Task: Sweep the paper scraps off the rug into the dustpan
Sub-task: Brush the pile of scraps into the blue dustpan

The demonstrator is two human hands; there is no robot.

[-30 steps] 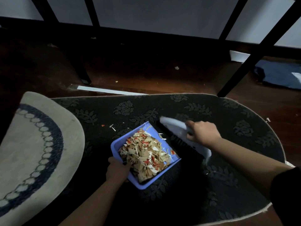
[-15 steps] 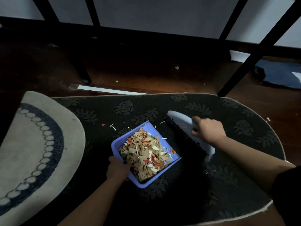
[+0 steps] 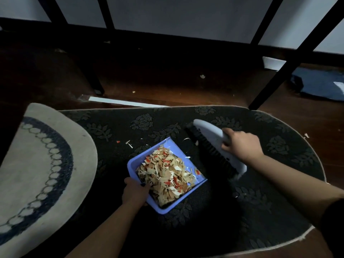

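Right hand (image 3: pixel 242 147) grips the brush (image 3: pixel 214 144) beside the dustpan (image 3: pixel 167 146), which my left hand (image 3: pixel 135 190) holds on the rug (image 3: pixel 260 211); most scraps (image 3: pixel 165 175) are in, I judge, with few strays (image 3: pixel 128 143) left.

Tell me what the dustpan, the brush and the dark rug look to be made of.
Dustpan: likely moulded plastic, smooth matte blue with rounded walls.
Brush: pale plastic back with a slight sheen; stiff black bristles, probably synthetic.
Dark rug: woven textile, low pile, raised floral pattern and a stitched pale edge.
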